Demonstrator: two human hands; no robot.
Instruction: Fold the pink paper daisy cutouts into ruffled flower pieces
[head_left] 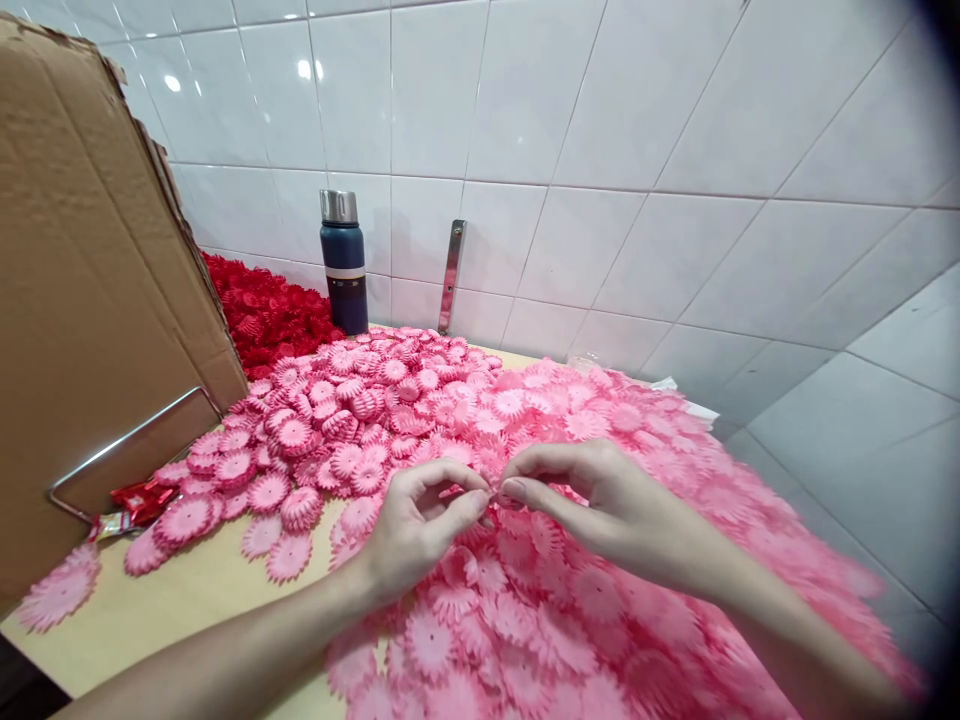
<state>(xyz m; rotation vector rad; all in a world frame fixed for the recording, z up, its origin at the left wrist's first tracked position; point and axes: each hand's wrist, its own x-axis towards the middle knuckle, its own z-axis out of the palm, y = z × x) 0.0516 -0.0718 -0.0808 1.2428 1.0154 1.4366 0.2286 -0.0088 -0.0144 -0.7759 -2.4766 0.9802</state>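
Countless pink discs (431, 642), thin, toothed-edged and pierced at the centre, spread beneath and around both hands. Thumb and forefinger of the left hand (409, 530) and of the right hand (619, 500) come together in fine pinches, tips almost meeting; what they grip is too small for me to tell. A loose pinch could drop it among the discs; a brushing forearm might scatter some off the smooth yellow table (187, 600). Farther off sit ruffled red pieces (274, 310), a cylindrical bottle (344, 300) and glossy tiles (510, 100).
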